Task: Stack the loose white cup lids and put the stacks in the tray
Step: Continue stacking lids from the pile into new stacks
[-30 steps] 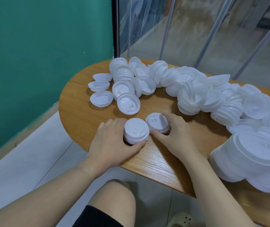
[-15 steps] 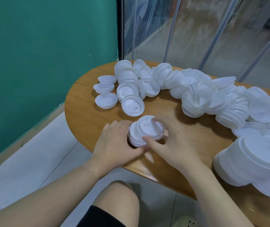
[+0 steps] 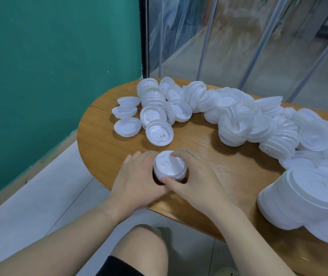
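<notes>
1. Gripping the small stack of lids (image 3: 169, 168) from both sides, the left hand (image 3: 137, 178) cups its left flank with curled fingers, and the right hand (image 3: 195, 176) wraps it from the right, with fingers arched over the far rim and the thumb against the near edge.
2. Stack position: standing on the wooden table (image 3: 103, 148), close to its near rim, directly in front of the person. The top lid sits face up; its embossed mark is visible.
3. Step in hand, as judged: seating the top lid squarely on those beneath and aligning the stack. Whether the lids are fully nested cannot be told; the hands hide the sides.
4. Nearest loose stock: a single face-up lid (image 3: 159, 135) just beyond the hands, then three upturned lids (image 3: 127, 127) in a short column toward the table's left end.
5. Further stock: a long heap of lids (image 3: 238, 120) curving along the far side to the right, some in leaning rows; a large stack (image 3: 308, 198) occupies the near right corner.
6. Tray: not in view. Most of the task appears outstanding.
7. Next move calls for freeing one hand to fetch the nearest lid while the other steadies the stack; orientation must match before pressing down. Upturned lids require flipping first.
</notes>
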Tool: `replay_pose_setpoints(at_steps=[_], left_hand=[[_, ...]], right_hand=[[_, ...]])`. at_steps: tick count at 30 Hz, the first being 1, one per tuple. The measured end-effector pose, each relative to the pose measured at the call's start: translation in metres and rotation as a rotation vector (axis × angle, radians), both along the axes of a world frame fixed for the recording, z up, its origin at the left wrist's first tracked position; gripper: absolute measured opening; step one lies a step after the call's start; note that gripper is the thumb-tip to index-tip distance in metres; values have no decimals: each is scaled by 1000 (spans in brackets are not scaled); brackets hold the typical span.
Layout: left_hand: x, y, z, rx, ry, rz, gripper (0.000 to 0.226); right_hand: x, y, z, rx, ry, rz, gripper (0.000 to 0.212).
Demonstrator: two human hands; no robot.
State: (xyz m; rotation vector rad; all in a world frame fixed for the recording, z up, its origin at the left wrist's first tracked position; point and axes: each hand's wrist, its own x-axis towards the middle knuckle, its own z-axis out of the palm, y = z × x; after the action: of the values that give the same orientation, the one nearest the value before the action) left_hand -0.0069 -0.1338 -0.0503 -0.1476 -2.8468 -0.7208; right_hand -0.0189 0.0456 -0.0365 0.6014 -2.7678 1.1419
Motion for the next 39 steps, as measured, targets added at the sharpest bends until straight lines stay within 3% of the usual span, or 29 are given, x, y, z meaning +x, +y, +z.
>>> replay_pose_setpoints(at_steps=[32,36,39], left_hand=[[3,1,1,19,30,-1,56],[2,3,-2,0,53,21,69],[2,2,-3,-15,55,23,71]], right_hand=[[-17,-1,-4,-171,-192,-13,50],[-36,-3,3,-315,-168,-211,30],[-61,-6,4,-217,-178,-282,30]])
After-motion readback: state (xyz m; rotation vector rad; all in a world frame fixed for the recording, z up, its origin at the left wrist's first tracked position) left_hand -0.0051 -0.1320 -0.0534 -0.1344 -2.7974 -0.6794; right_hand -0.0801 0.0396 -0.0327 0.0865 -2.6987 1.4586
